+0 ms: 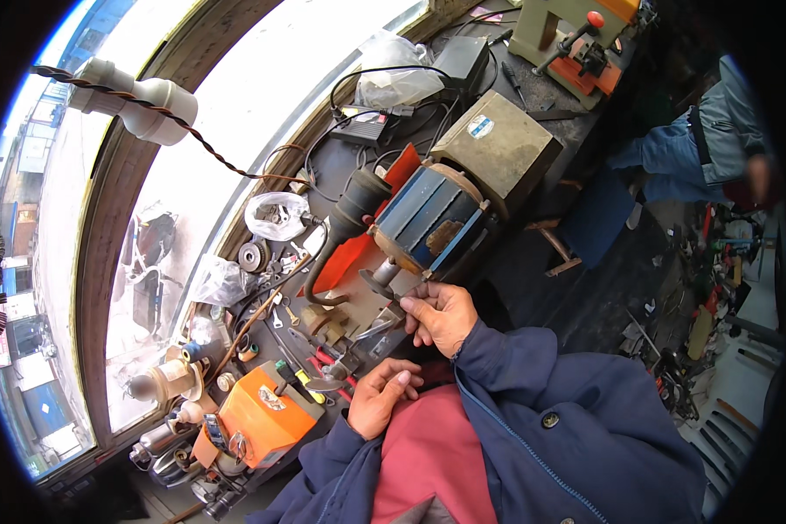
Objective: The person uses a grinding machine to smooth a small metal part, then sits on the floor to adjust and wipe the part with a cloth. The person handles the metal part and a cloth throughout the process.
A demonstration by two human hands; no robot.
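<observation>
My right hand is closed in a pinch beside the shaft end of a blue bench motor. A small dark piece at its fingertips is too small to name. Just beyond the fingertips, a round metal wheel sits on the motor's shaft. My left hand is lower and to the left, close to my body, near red-handled pliers. Its fingers are curled with the thumb over them, and whatever may be inside is hidden. A grey bent hose and an orange-red sheet stand behind the wheel.
An orange machine stands at the bench's near left, and another with a red-knobbed lever at the far right. Beside the motor is a metal box. Keys and small parts lie along the window. Another person sits at the right.
</observation>
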